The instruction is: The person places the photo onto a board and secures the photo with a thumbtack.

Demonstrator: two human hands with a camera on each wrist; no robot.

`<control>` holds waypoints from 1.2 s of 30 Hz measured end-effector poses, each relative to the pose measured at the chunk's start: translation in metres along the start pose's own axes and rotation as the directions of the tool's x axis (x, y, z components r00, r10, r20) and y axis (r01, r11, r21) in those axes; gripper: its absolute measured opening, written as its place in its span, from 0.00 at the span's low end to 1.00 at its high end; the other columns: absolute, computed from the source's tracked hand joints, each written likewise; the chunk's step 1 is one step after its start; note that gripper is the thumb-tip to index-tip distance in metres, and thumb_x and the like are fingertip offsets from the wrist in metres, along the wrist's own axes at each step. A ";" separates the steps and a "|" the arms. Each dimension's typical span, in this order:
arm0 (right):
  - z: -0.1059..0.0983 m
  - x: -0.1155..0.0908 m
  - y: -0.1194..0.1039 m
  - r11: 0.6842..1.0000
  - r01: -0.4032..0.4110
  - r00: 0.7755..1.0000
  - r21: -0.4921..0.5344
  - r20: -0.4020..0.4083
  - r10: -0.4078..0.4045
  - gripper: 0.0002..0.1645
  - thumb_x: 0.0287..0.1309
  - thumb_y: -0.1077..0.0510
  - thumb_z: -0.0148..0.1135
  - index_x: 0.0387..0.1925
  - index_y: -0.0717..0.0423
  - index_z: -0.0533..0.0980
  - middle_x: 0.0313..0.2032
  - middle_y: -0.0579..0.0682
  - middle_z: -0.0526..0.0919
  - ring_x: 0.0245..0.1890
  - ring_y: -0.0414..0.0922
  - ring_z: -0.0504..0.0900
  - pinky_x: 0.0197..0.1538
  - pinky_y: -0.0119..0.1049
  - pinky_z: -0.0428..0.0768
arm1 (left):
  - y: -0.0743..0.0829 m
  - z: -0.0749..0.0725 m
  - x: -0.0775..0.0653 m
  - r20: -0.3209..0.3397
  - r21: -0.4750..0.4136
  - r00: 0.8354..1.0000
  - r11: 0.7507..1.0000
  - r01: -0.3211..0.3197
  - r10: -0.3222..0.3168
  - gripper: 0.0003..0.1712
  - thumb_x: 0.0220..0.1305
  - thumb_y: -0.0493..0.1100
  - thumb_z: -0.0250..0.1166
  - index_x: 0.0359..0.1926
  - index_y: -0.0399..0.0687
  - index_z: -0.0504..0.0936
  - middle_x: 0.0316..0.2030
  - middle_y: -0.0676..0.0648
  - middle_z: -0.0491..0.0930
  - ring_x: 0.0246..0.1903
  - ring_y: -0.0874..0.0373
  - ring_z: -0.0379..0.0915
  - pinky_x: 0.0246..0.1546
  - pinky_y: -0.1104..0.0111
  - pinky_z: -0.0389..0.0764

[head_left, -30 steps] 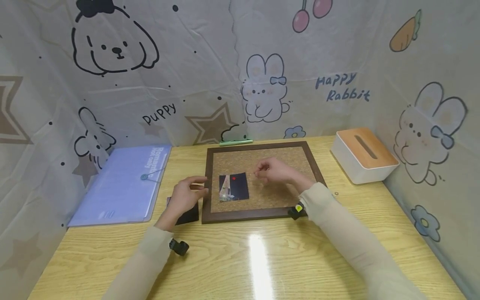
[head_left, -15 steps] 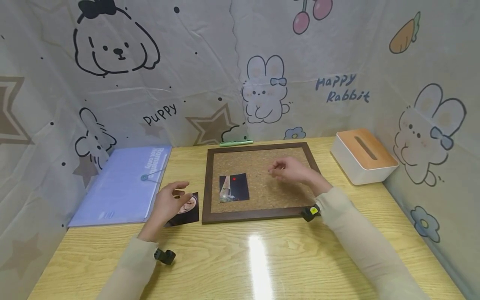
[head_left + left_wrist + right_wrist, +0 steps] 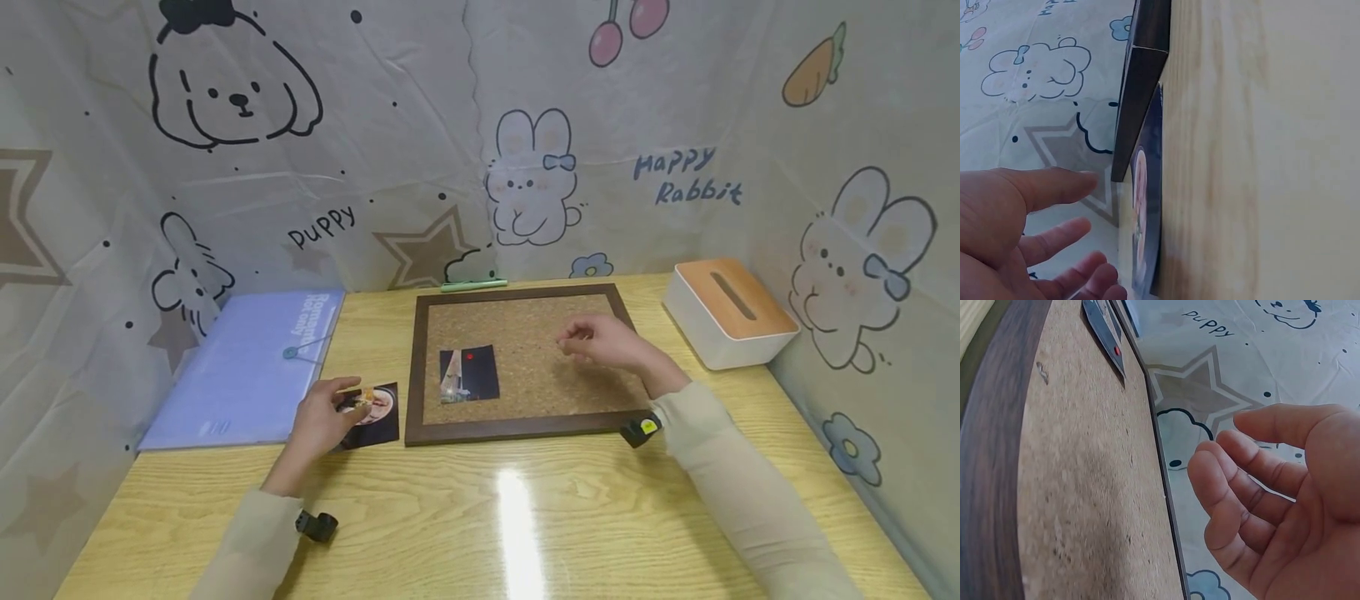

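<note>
My left hand [image 3: 322, 417] hovers over the left part of a dark photo print [image 3: 386, 425] with a round bowl of food in it, which lies on the table. In the left wrist view its thumb and fingers are spread apart beside the print [image 3: 1154, 187], holding nothing. Over the right half of a cork board [image 3: 525, 392] hangs my right hand [image 3: 603, 343], fingers loosely bent and thumb apart, with nothing between them in the right wrist view. On the board's left half a night photo [image 3: 482, 382] is fixed by a red pushpin [image 3: 470, 357] near its top.
A blue document folder [image 3: 240, 375] with a string closure lies at the left. Behind the board, a green pen [image 3: 474, 286] rests by the printed curtain [image 3: 420, 125]. At the back right stands a white tissue box [image 3: 720, 337] with a wooden lid.
My left hand has moved left from the board's left edge to the food photo, uncovering more of it. My right hand has drawn away to the right from the pinned photo.
</note>
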State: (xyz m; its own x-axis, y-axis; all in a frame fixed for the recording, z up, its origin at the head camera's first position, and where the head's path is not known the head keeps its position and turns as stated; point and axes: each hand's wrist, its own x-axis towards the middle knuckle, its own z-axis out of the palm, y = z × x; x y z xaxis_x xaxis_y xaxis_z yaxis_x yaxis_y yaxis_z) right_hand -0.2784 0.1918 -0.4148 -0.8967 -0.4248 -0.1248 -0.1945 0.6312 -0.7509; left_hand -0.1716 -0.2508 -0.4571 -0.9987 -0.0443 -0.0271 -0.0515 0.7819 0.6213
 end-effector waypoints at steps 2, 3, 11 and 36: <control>-0.001 -0.002 0.002 1.000 -0.013 1.000 0.008 -0.005 0.013 0.15 0.69 0.55 0.58 0.49 0.62 0.80 0.44 0.56 0.84 0.45 0.55 0.85 0.45 0.45 0.84 | -0.003 0.001 0.000 -0.011 0.015 1.000 1.000 -0.018 0.018 0.32 0.62 0.42 0.70 0.66 0.39 0.74 0.60 0.29 0.71 0.51 0.37 0.74 0.50 0.47 0.75; -0.002 -0.003 0.003 1.000 -0.017 1.000 0.014 -0.003 0.017 0.16 0.69 0.55 0.58 0.49 0.62 0.80 0.44 0.57 0.84 0.44 0.55 0.84 0.45 0.46 0.83 | -0.004 0.001 -0.001 -0.017 0.022 0.999 0.999 -0.033 0.034 0.32 0.60 0.42 0.71 0.65 0.38 0.75 0.58 0.29 0.72 0.49 0.38 0.74 0.48 0.49 0.74; -0.012 -0.009 0.014 0.999 -0.025 1.000 0.023 -0.001 0.025 0.18 0.71 0.54 0.56 0.52 0.63 0.78 0.45 0.60 0.83 0.42 0.56 0.86 0.43 0.44 0.83 | -0.009 0.005 -0.002 -0.022 0.051 0.994 0.993 -0.105 0.106 0.35 0.51 0.36 0.76 0.61 0.32 0.76 0.57 0.27 0.74 0.57 0.34 0.68 0.59 0.44 0.69; -0.048 -0.049 0.059 0.996 -0.090 0.993 -0.021 -0.079 0.088 0.20 0.71 0.51 0.57 0.51 0.64 0.77 0.41 0.62 0.84 0.35 0.49 0.84 0.34 0.42 0.81 | -0.008 -0.006 -0.002 -0.006 0.109 1.000 0.994 -0.011 0.012 0.23 0.49 0.35 0.75 0.49 0.37 0.83 0.48 0.29 0.78 0.50 0.35 0.73 0.54 0.44 0.71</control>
State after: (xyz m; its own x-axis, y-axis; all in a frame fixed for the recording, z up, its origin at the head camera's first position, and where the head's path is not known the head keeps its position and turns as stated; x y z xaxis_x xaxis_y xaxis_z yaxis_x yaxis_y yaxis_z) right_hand -0.2650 0.2810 -0.4216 -0.9391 -0.3145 -0.1388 -0.1210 0.6804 -0.7227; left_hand -0.1694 -0.2609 -0.4578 -0.9991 -0.0391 -0.0146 -0.0409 0.8455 0.5325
